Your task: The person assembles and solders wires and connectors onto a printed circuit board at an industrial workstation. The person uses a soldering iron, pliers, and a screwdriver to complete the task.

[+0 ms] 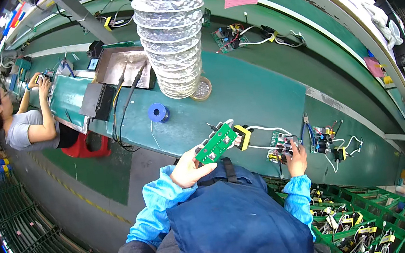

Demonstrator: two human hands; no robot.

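My left hand is closed around the lower left end of a green circuit board, held tilted above the bench's near edge with its solder side up. White wires run right from it, past a black and yellow transformer, to a second circuit board crowded with components. My right hand has its fingers on that second board's right side, closed on it as far as I can see; the fingertips are partly hidden among the parts. Farther right lie blue-handled pliers and another wired board.
A blue solder spool and a small round tin are on the green bench. Above hangs a clear ribbed duct. Soldering irons rest by a metal tray. Green racks of boards stand lower right; a co-worker sits left.
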